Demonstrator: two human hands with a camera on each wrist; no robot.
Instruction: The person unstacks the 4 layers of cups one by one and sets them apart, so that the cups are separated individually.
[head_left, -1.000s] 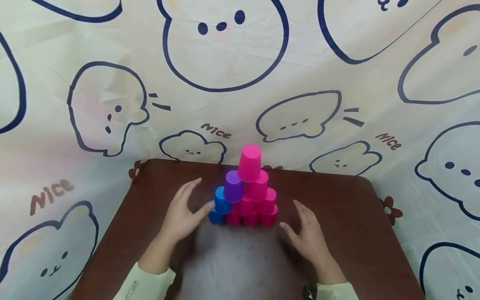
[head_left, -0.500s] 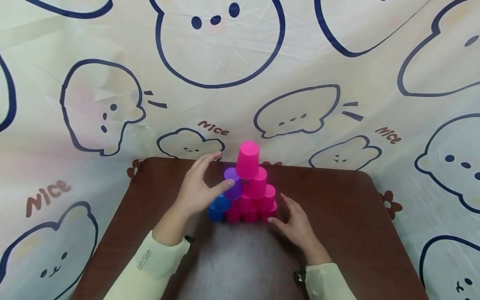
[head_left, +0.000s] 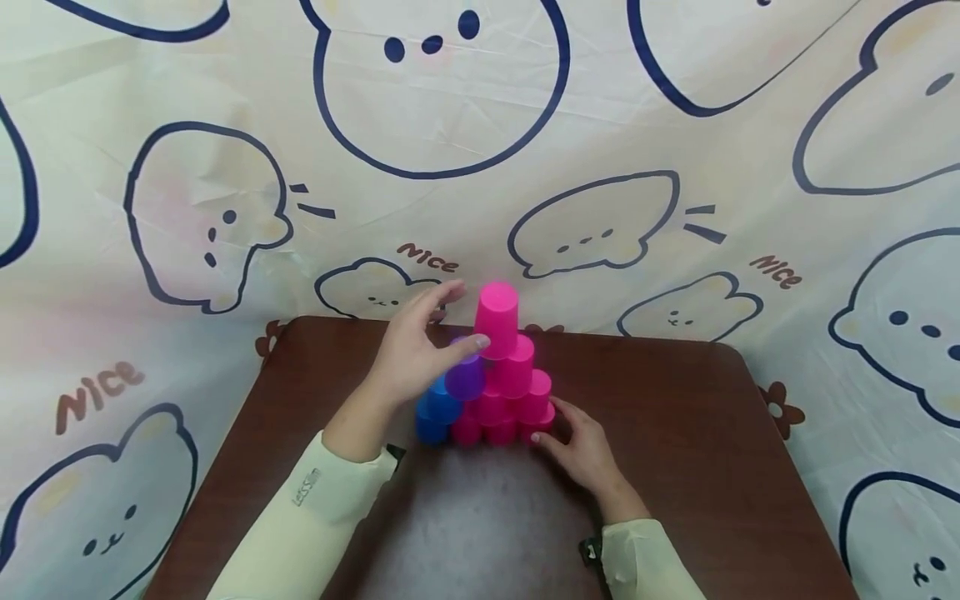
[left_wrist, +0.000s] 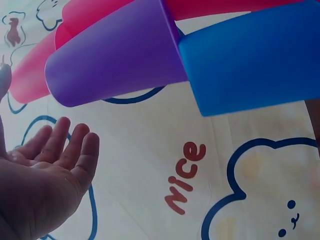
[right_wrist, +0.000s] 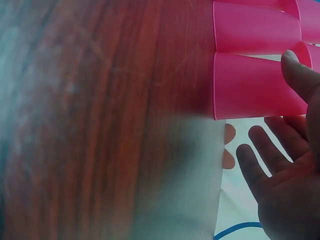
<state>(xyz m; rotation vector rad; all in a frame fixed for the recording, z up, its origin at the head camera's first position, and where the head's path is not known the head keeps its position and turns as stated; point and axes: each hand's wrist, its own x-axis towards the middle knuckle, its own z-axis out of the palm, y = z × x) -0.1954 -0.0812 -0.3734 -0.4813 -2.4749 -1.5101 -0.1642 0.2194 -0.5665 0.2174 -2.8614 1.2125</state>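
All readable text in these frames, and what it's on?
"Nice": brown print on the backdrop, three times in the head view, once clearly in the left wrist view.
"LetsSlim", small, slightly blurred: left sleeve.
Cups: none visible.
Dark device at right wrist: any marking too small to read.

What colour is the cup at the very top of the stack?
The top cup is bright pink; the head view shows it best.

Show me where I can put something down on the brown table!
The brown wood-grained table is bare in front of the pyramid of pink, purple and blue tapered cups, between the pale fabric sleeves; right of the right hand; and left of the left sleeve. It's crowded around the cups: left hand near the top, right hand near the bottom.
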